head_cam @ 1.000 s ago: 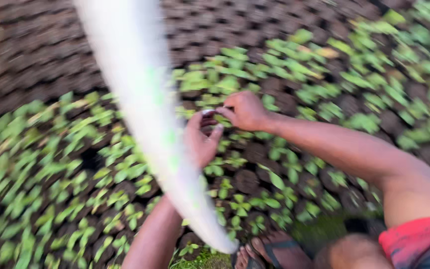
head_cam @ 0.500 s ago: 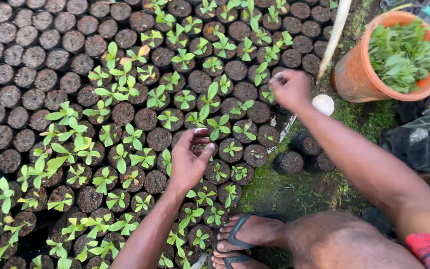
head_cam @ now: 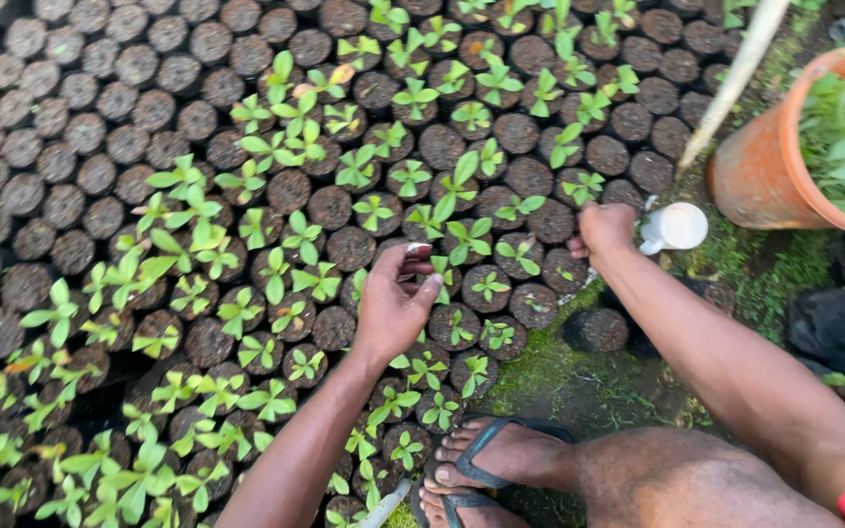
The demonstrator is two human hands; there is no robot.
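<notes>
ground: packed seedling pots [head_cam: 344, 254] | left hand [head_cam: 393, 303] open | right hand [head_cam: 606, 230] grips white bottle [head_cam: 675, 227]

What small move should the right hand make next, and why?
Probably lower the right hand onto the bare soil pot beside it. It hangs at the bed's edge by the white bottle, while the left hand rests among planted seedlings.

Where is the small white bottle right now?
In the head view the white bottle lies at upper right, just beside the right hand, between the seedling pots and the orange bucket.
</notes>
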